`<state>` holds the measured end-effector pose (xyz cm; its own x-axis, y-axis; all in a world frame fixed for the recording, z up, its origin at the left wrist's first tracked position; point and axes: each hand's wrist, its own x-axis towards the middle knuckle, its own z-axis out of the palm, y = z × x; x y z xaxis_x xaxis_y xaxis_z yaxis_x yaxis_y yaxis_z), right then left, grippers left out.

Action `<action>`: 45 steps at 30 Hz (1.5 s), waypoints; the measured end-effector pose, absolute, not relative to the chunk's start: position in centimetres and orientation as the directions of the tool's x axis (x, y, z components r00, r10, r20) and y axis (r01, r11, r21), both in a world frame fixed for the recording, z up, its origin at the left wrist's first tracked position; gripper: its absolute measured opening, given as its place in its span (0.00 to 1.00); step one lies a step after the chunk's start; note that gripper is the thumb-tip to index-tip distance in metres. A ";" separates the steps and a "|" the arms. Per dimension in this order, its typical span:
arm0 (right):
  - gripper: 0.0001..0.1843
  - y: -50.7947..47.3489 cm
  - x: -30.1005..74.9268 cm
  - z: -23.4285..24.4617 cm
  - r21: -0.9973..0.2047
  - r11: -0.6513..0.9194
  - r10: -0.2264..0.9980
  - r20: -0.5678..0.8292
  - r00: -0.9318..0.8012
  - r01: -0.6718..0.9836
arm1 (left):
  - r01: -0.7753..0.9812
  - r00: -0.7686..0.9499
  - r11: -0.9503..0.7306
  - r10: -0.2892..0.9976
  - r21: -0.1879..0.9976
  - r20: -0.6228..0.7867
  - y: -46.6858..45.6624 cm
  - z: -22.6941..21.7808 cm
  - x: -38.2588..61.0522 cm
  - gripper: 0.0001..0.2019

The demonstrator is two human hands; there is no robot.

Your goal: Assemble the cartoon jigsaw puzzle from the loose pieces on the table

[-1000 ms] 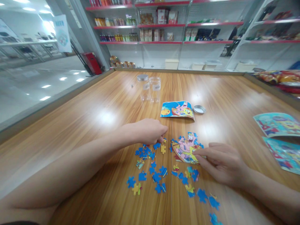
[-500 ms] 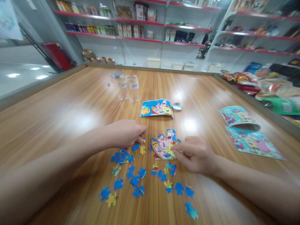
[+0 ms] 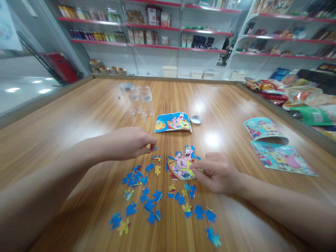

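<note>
Poised low over the table [image 3: 86, 119] with the left hand [image 3: 136, 143], fingers bent and bunched, close against a small blue jigsaw piece [image 3: 155, 149]; cannot tell whether gripped or merely beside the fingertips. Touching the partly assembled cartoon jigsaw [image 3: 181, 168] with the right hand [image 3: 216, 171], index finger and thumb nearly together at its yellow right side; cannot tell whether pinching a piece or only pressing. Placed, that jigsaw, about midway between the table's left and right edges, well in from the far edge. Scattered left of and below it, mostly blue loose pieces [image 3: 149, 205], with a yellow piece [image 3: 157, 170] just beside its left side. Toward the far edge, a curved picture card [image 3: 174, 122], just beside a silver lid [image 3: 196, 120]. Nearer the far left corner, upright side by side, a lidded clear jar [image 3: 132, 101] and an open clear jar [image 3: 147, 106]. Toward the right edge, a curled cartoon sheet [image 3: 264, 128] and a flatter cartoon sheet [image 3: 285, 159]. Past the far edge, stocked shelves [image 3: 154, 45].
</note>
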<state>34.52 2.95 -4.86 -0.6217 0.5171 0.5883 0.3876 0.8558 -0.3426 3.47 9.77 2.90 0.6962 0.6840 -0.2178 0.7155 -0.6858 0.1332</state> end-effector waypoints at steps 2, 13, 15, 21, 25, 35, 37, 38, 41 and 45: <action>0.05 2.9 34.5 -4.8 -0.340 0.852 0.524 0.586 -0.618 0.399 | 0.744 0.660 -0.663 0.713 0.080 -0.237 10.1 2.5 3.1 0.08; 0.05 3.1 34.6 -4.9 -0.355 0.838 0.544 0.593 -0.594 0.414 | 0.733 0.675 -0.677 0.710 0.069 -0.201 10.6 0.8 3.6 0.08; 0.05 3.1 34.6 -4.9 -0.356 0.838 0.545 0.595 -0.591 0.414 | 0.737 0.670 -0.673 0.715 0.060 -0.200 10.6 0.8 3.9 0.09; 0.05 3.0 34.6 -4.9 -0.354 0.832 0.553 0.589 -0.590 0.426 | 0.761 0.631 -0.649 0.736 0.008 -0.245 10.1 1.3 4.6 0.10; 0.04 3.0 34.6 -4.9 -0.358 0.832 0.553 0.589 -0.589 0.423 | 0.772 0.604 -0.635 0.745 -0.026 -0.283 10.0 1.6 4.5 0.10; 0.04 3.2 34.7 -4.9 -0.346 0.834 0.550 0.586 -0.595 0.430 | 0.778 0.577 -0.626 0.744 -0.052 -0.337 9.7 2.3 4.2 0.09; 0.04 3.2 34.7 -4.9 -0.355 0.829 0.558 0.583 -0.591 0.432 | 0.792 0.552 -0.608 0.753 -0.059 -0.358 9.6 2.5 4.1 0.08; 0.04 3.2 34.7 -5.0 -0.358 0.828 0.559 0.583 -0.589 0.432 | 0.798 0.539 -0.599 0.757 -0.064 -0.370 9.6 2.6 4.1 0.08; 0.04 3.2 34.7 -5.0 -0.357 0.829 0.558 0.581 -0.592 0.430 | 0.813 0.503 -0.578 0.763 -0.079 -0.407 9.6 2.8 4.0 0.08; 0.04 3.0 34.8 -5.0 -0.357 0.823 0.566 0.568 -0.598 0.441 | 0.809 0.491 -0.579 0.757 -0.096 -0.430 9.5 2.9 3.9 0.09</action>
<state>34.79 3.02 -5.00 -0.5976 0.5662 0.5677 0.4411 0.8235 -0.3568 3.87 9.49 2.88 0.4912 0.7574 -0.4302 0.8095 -0.5793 -0.0956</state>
